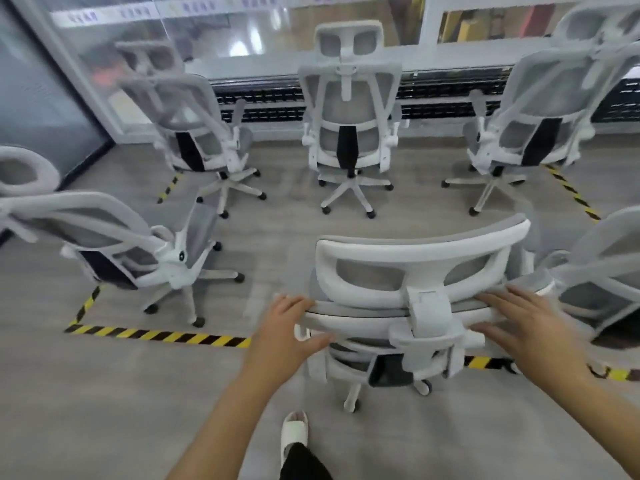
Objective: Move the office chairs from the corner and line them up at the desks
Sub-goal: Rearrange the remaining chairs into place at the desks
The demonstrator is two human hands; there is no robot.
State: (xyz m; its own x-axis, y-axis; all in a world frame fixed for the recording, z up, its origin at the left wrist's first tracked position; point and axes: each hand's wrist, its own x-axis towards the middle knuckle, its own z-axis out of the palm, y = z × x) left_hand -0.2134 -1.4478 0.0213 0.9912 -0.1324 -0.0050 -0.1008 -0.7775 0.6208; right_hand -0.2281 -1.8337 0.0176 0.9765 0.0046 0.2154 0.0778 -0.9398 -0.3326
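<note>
- We've got the nearest white-framed office chair with grey mesh back and headrest (412,306) right in front of us, low in the middle of the view, its back turned to us, straddling the front strip of tape.
- Our left hand (287,334) is on the left end of that chair's upper back rail: fingers curled over the top edge, thumb pressed underneath, so we're clamping the rail.
- Our right hand (519,323) lies on the right end of the same rail, fingers spread and laid flat along the frame, thumb lower on the bar below; it rests more than it grips.
- Just beneath us, one foot in a white slipper (294,433) stands on the grey floor (104,393) behind the chair's base.
- Yellow-and-black striped floor tape (159,335) runs across in front of us and up both sides, boxing in the area.
- Inside it, three matching white mesh chairs stand in a row ahead: left one (194,133), middle one (348,126), right one (526,133), all with backs to us.
- Another matching chair (117,244) leans in from the left edge, and one more (599,271) sits just beside our chair on the right.
- Beyond the row, a long white desk surface (263,65) runs below a glass partition (346,15).
</note>
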